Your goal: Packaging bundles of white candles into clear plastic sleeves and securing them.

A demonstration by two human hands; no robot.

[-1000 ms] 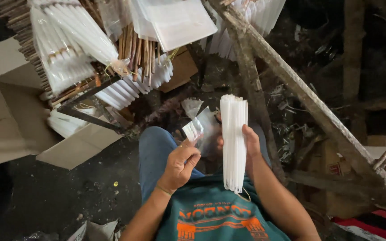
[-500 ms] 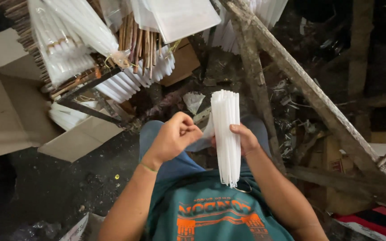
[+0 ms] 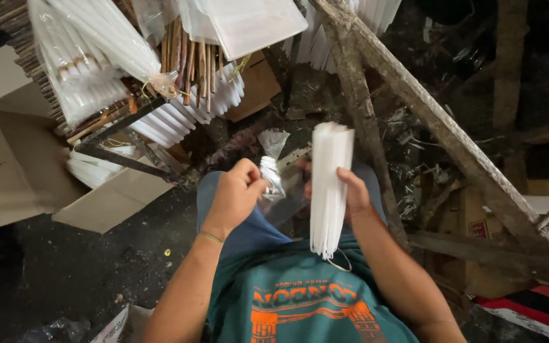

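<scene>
Above the lap, the right hand (image 3: 351, 194) clasps an upright bundle of white candles (image 3: 330, 187), while the left hand (image 3: 235, 194) pinches a clear plastic bag (image 3: 273, 178) just beside it. Beyond, bagged candles (image 3: 96, 38) lie on a wooden rack (image 3: 106, 124), beside an open cardboard box (image 3: 14, 171).

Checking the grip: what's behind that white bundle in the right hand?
The right hand's palm and fingers lie behind the white bundle, thumb wrapped onto its edge. Below: jeans. The fingers are covered.
</scene>
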